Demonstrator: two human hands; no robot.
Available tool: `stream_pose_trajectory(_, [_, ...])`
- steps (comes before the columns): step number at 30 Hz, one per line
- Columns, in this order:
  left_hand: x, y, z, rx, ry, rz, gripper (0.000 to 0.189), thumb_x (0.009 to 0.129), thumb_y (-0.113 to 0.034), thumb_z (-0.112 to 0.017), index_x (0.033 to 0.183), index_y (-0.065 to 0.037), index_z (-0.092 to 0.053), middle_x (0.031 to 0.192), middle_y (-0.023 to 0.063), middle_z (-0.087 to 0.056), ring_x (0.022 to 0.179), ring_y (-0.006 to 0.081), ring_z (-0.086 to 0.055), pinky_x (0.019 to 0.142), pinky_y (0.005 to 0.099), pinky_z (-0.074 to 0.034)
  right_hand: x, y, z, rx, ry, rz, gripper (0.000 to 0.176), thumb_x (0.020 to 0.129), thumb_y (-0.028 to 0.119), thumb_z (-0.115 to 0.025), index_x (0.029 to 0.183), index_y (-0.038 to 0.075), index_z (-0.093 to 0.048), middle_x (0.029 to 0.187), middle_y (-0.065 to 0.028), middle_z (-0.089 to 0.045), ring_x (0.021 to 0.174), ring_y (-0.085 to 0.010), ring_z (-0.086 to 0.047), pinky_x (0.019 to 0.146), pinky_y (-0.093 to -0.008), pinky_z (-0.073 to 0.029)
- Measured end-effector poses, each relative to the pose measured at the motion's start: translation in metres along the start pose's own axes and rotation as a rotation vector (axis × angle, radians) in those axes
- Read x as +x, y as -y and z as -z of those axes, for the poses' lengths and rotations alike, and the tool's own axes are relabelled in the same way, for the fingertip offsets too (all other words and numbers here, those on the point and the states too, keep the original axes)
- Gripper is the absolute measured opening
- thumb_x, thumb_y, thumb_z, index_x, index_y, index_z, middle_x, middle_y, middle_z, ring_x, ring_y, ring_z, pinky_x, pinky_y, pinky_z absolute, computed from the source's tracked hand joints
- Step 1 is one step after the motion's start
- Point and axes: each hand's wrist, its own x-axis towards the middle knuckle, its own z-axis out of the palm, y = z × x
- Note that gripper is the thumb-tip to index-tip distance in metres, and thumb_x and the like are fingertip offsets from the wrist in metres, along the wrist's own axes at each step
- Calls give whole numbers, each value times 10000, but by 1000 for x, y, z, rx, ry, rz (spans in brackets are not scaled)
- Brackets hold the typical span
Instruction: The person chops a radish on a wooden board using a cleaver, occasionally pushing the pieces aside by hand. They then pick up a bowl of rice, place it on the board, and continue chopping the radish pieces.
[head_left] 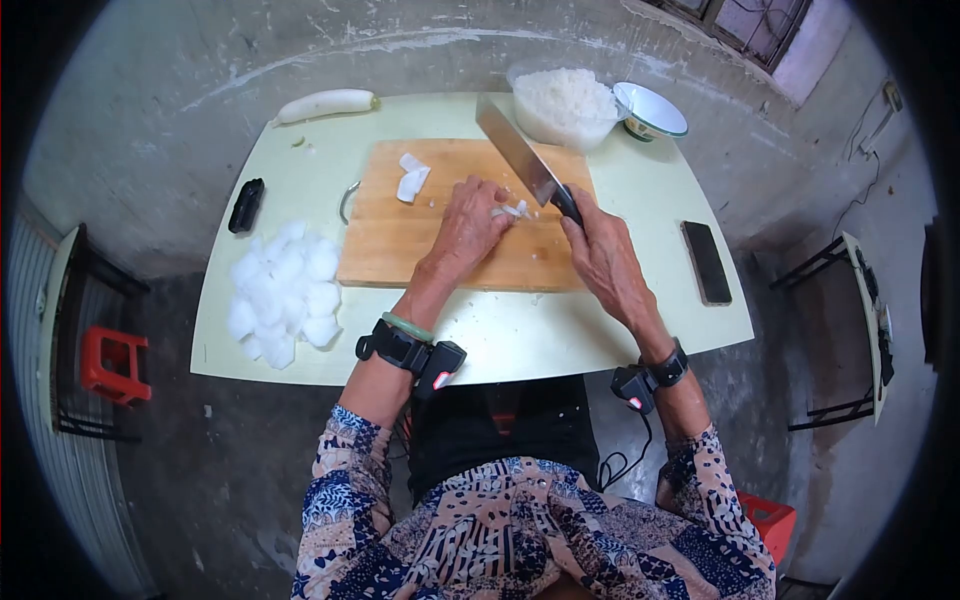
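Observation:
My right hand (pixel 603 250) is wrapped round the black handle of a kitchen knife (pixel 517 152), its broad blade tilted up to the left above the wooden cutting board (pixel 385 245). On the board, my left hand (pixel 468 222) has its fingers curled over small white radish pieces (pixel 513 210), which stick out at the fingertips. Tiny white bits lie around them. Toward the back left of the board rest a few flat radish pieces (pixel 412 180). A pile of thin white radish slices (pixel 285 295) spreads on the table left of the board.
A whole white radish (pixel 328 105) lies at the back left of the table. A clear bowl of shredded radish (pixel 566 108) and a white enamel bowl (pixel 652 112) stand at the back right. A phone (pixel 706 263) is at right, a black holder-like object (pixel 246 206) at left.

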Motion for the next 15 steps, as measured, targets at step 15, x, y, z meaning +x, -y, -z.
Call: stream_pose_trajectory(15, [-2, -11, -4, -73, 11, 37, 347, 829, -87, -776, 1143, -32, -640, 1105, 162, -616, 1056, 392, -612, 923, 467, -508, -1, -1, -7, -52, 20, -49, 273, 994, 54, -524, 1260, -8, -531, 871, -298, -650, 795, -476, -637, 731, -539, -475])
